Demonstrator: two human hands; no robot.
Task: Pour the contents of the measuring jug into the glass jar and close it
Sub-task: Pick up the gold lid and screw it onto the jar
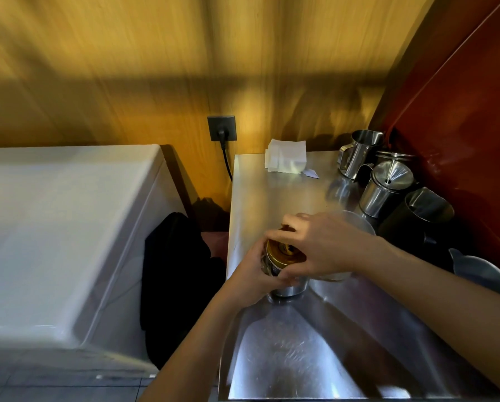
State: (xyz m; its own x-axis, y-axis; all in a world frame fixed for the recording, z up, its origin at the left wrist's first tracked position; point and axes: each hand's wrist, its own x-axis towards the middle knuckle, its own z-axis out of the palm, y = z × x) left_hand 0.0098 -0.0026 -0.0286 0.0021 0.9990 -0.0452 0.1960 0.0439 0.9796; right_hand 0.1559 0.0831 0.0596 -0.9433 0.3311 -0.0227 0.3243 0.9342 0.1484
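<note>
The glass jar stands near the left edge of the steel counter. My left hand wraps around its side. A gold lid sits on the jar's mouth, and my right hand grips it from above with the fingers spread around its rim. Behind my right hand stands the clear measuring jug, mostly hidden; I cannot tell what it holds.
Several steel pitchers and a lidded steel pot line the counter's right side by a red wall. Folded white paper lies at the back. A white chest appliance stands left, with a dark cloth in the gap.
</note>
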